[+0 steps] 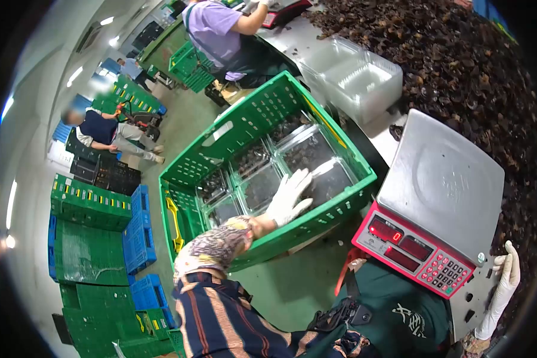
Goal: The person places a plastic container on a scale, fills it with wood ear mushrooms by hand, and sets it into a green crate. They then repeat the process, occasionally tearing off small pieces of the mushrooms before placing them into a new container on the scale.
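Note:
My left hand (289, 198), in a white glove, reaches into a green plastic crate (250, 125). Its fingers are stretched out and rest on or just above a clear plastic box (331, 182) filled with dark pieces. Several such lidded boxes lie side by side in the crate. My right hand (505, 279), also gloved, is at the right edge, beside the heap of dark dried pieces (453, 65) that look like wood ear fungus. Its fingers are extended and nothing shows in them. Between my hands sits a red scale (411, 250) with a bare steel pan (444, 179), its display reading 0.
A stack of clear empty tubs (364, 80) stands on the steel table behind the scale. A co-worker in a purple shirt (212, 33) works at another scale (283, 13). Farther left, a person (107, 131) stands near stacked green crates (92, 200) and blue pallets (138, 232).

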Demonstrator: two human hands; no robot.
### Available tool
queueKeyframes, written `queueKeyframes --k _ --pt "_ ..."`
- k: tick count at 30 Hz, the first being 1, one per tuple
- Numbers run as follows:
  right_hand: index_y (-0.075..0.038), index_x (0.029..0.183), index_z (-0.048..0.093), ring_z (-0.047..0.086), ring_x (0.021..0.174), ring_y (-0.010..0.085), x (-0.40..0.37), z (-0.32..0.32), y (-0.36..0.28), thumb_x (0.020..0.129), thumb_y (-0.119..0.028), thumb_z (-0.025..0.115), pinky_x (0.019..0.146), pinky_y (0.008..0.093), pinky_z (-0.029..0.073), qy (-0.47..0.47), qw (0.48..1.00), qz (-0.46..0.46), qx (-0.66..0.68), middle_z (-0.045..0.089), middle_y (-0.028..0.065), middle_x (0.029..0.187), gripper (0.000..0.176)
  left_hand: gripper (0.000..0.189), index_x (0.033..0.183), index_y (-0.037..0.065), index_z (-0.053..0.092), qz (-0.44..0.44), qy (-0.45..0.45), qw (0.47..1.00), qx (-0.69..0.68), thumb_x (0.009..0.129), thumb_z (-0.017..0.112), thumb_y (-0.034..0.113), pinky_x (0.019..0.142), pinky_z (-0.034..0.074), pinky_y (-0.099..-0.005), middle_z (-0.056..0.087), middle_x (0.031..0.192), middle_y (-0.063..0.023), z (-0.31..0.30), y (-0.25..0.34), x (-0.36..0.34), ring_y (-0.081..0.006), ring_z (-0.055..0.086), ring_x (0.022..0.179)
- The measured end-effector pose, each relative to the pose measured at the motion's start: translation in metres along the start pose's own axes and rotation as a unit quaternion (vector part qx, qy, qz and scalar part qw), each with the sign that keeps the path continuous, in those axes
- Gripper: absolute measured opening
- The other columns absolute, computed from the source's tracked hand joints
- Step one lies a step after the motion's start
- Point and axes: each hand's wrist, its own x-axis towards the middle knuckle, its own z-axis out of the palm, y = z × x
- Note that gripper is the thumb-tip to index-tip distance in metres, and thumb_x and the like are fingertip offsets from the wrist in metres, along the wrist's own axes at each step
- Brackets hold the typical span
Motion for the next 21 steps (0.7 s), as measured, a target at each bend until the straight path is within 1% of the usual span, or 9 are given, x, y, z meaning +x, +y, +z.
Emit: queueKeyframes --k 3,6,7,9,13,14,17,18,21 --pt "-0.002 0.124 0.056 0.041 0.065 0.0016 0.003 0.01 -0.001 0.099 -0.015 0.045 0.059 0.017 0.033 -0.006 1.0 0.013 0.013 0.052 -0.0047 0.075 0.03 0.083 0.143 0.0 0.021 -0.115 0.133 0.981 0.085 0.085 0.057 0.046 0.113 0.012 -0.051 0.019 0.147 -0.0282 -0.005 0.005 0.061 -0.0422 0.014 0.138" --pt "-0.004 0.124 0.056 0.041 0.063 0.0009 0.005 0.01 -0.004 0.099 -0.016 0.044 0.057 0.0169 0.031 -0.007 0.999 0.013 -0.044 0.052 -0.0056 0.073 0.03 0.089 0.143 -0.003 0.019 -0.166 0.189 0.949 0.188 0.085 0.048 0.057 0.112 0.008 -0.0523 0.016 0.148 -0.0284 0.011 -0.019 0.117 -0.0427 0.014 0.138" --pt "-0.004 0.125 0.056 0.041 0.064 0.0008 0.007 0.007 0.0 0.099 -0.017 0.044 0.058 0.0163 0.032 -0.008 0.999 0.012 -0.032 0.051 -0.0057 0.074 0.031 0.089 0.144 -0.003 0.018 -0.198 0.19 0.94 0.201 0.086 0.045 0.059 0.112 0.007 -0.0524 0.016 0.148 -0.0283 0.016 -0.021 0.129 -0.0423 0.014 0.138" --pt "-0.005 0.127 0.055 0.04 0.064 0.0006 0.011 0.001 0.015 0.1 -0.018 0.044 0.059 0.0151 0.034 -0.009 1.0 0.017 -0.005 0.05 -0.0059 0.075 0.032 0.092 0.144 -0.004 0.018 -0.268 0.095 0.938 0.196 0.085 0.04 0.064 0.112 0.007 -0.0519 0.017 0.148 -0.0284 0.022 -0.018 0.146 -0.042 0.013 0.138" --pt "-0.005 0.127 0.054 0.04 0.063 0.0004 0.008 0.002 0.019 0.1 -0.02 0.045 0.057 0.0152 0.033 -0.003 0.999 0.034 -0.019 0.05 -0.0062 0.074 0.032 0.094 0.143 -0.005 0.02 -0.248 0.077 0.952 0.162 0.083 0.044 0.064 0.112 0.01 -0.0492 0.021 0.145 -0.0296 0.025 -0.023 0.144 -0.0435 0.017 0.136" --pt "-0.005 0.127 0.054 0.04 0.062 0.0005 0.009 0.005 0.018 0.1 -0.02 0.045 0.056 0.0154 0.032 -0.006 0.999 0.034 -0.013 0.051 -0.0062 0.074 0.032 0.092 0.143 -0.004 0.02 -0.259 0.044 0.953 0.149 0.084 0.042 0.064 0.113 0.011 -0.0487 0.02 0.147 -0.0277 0.02 -0.023 0.145 -0.0429 0.016 0.137" --pt "-0.005 0.126 0.054 0.041 0.061 0.0006 0.011 0.015 0.012 0.1 -0.021 0.045 0.055 0.0157 0.032 -0.019 1.0 0.016 -0.006 0.051 -0.006 0.073 0.033 0.089 0.143 -0.001 0.024 -0.251 0.067 0.958 0.125 0.083 0.042 0.063 0.112 0.012 -0.0499 0.02 0.148 -0.026 0.016 -0.02 0.143 -0.0412 0.014 0.138" --pt "-0.005 0.126 0.054 0.04 0.061 0.0006 0.012 0.017 0.011 0.1 -0.021 0.045 0.054 0.0157 0.032 -0.027 1.0 0.002 -0.009 0.051 -0.006 0.073 0.033 0.085 0.144 0.002 0.024 -0.26 0.037 0.96 0.095 0.085 0.039 0.062 0.112 0.011 -0.0513 0.018 0.149 -0.0234 0.012 -0.017 0.143 -0.0407 0.012 0.139" --pt "-0.004 0.126 0.054 0.04 0.061 0.0005 0.01 0.014 0.004 0.1 -0.021 0.045 0.054 0.0155 0.031 -0.04 0.999 -0.007 -0.014 0.051 -0.0061 0.074 0.033 0.083 0.144 0.003 0.024 -0.237 0.058 0.962 0.126 0.087 0.034 0.063 0.111 0.009 -0.053 0.016 0.15 -0.0222 0.028 -0.047 0.148 -0.0396 0.011 0.14"
